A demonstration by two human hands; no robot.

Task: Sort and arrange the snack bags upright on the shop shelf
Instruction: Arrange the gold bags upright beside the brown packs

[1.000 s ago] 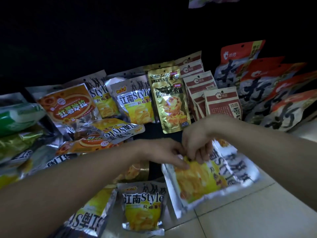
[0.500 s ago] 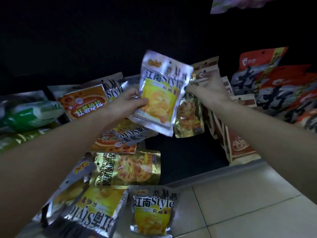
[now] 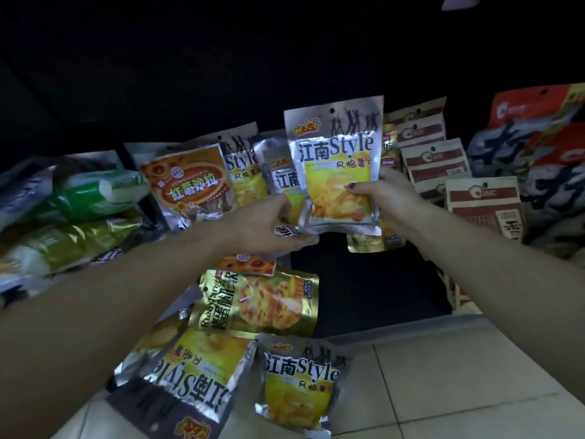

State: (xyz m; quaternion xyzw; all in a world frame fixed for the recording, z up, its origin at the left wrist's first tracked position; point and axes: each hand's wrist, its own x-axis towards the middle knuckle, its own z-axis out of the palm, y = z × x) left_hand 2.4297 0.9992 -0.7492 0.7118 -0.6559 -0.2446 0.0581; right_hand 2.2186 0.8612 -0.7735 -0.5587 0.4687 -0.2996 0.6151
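Observation:
A silver-and-yellow "Style" chip bag [image 3: 335, 166] is upright in front of the shelf's back row, held by my right hand [image 3: 391, 204], thumb on its front and fingers behind. Just left of it, my left hand [image 3: 259, 226] curls round the end of a fallen silver chip bag [image 3: 286, 231]. Two more "Style" bags [image 3: 242, 166] stand upright behind, beside an orange bag [image 3: 190, 185]. A gold bag [image 3: 256, 302] lies flat below my hands. Two "Style" bags [image 3: 304, 384] lie at the shelf's front edge.
Brown-and-red bags [image 3: 437, 166] stand in rows to the right, with large red-and-black bags [image 3: 538, 147] beyond. Green bags [image 3: 91, 191] are piled at the left. A dark bare patch of shelf [image 3: 364, 280] lies under the held bag. Pale tiled floor [image 3: 443, 375] runs along the front.
The chip bag came up off the floor tiles and now stands straight near the back row. My left hand let go of its side and dropped onto the fallen bag.

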